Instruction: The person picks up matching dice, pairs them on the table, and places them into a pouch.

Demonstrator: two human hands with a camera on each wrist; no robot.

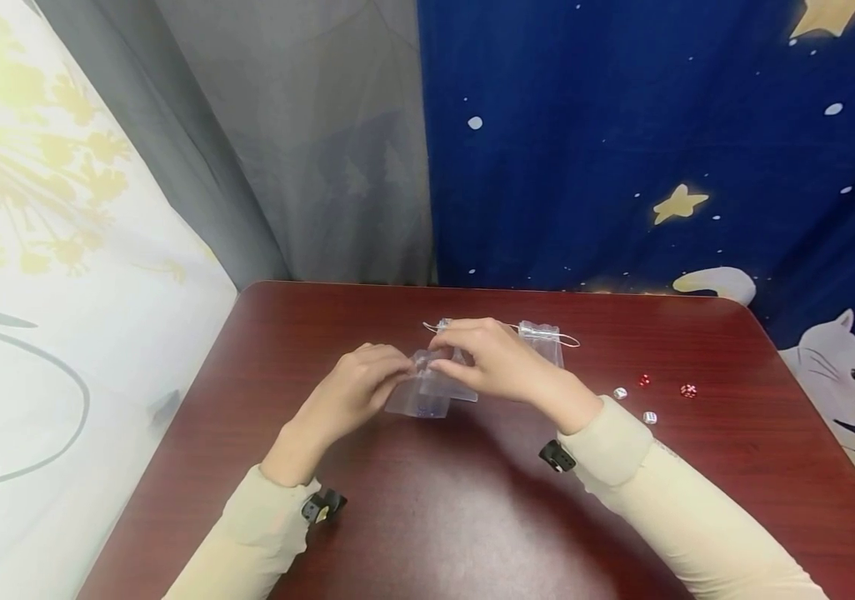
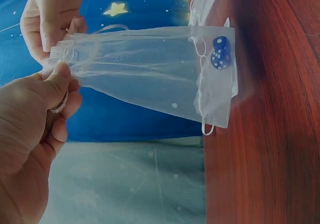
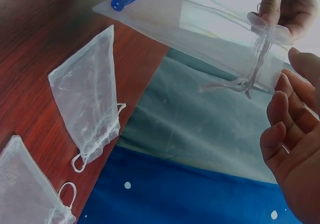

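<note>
My left hand (image 1: 363,383) pinches the gathered neck of a sheer white organza drawstring bag (image 2: 145,54) between thumb and fingers. The bag hangs upright over the table, its lower corners spread. Blue dice (image 2: 220,53) with white dots lie at its bottom, seen through the mesh. My right hand (image 1: 491,358) is at the bag's mouth, thumb and forefinger apart, with fingertips right at the mouth's edge in the right wrist view. The bag's drawstring (image 3: 227,86) dangles loose from the neck there. A ring sits on a left finger.
Two more organza bags, one nearer (image 3: 87,89) and one at the corner (image 3: 22,184) of the right wrist view, lie on the dark red table (image 1: 435,517). To the right are red dice (image 1: 688,390) and white dice (image 1: 649,417). Curtains (image 1: 585,167) hang behind the table.
</note>
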